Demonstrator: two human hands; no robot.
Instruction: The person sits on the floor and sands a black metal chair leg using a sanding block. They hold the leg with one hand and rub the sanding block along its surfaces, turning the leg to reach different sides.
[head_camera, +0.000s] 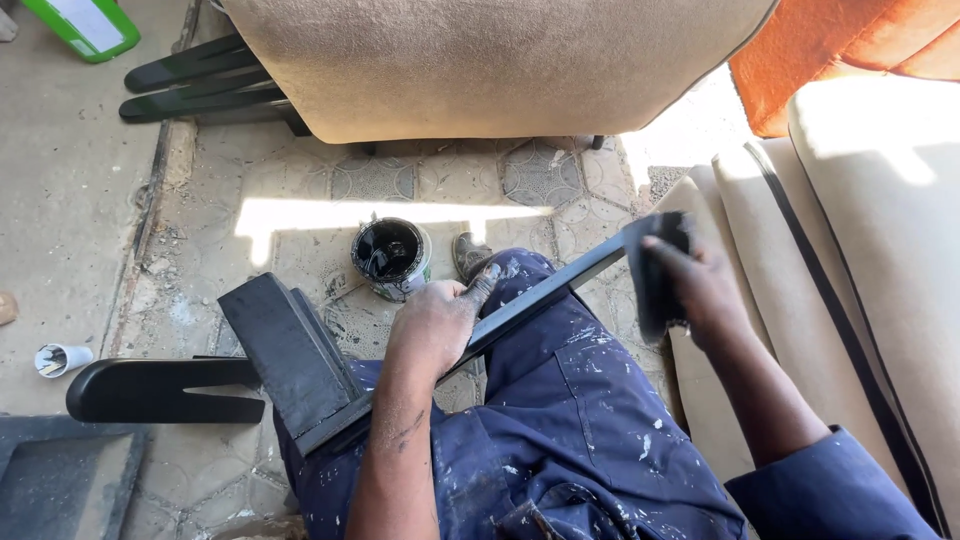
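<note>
Round paint tin (391, 258) w/ black paint, just beyond long black wooden bar (520, 305). Left hand (432, 325) grips bar; right hand (700, 285) clutches dark sponge (655, 275).

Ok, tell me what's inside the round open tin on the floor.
The round open tin holds glossy black liquid, likely paint. How deep it goes, and the bottom beneath it, cannot be seen.

Sunlit patterned tile floor (380, 180) — beige cushions (880, 230)

Paint tin (391, 259) beside left hand (432, 325)
</note>
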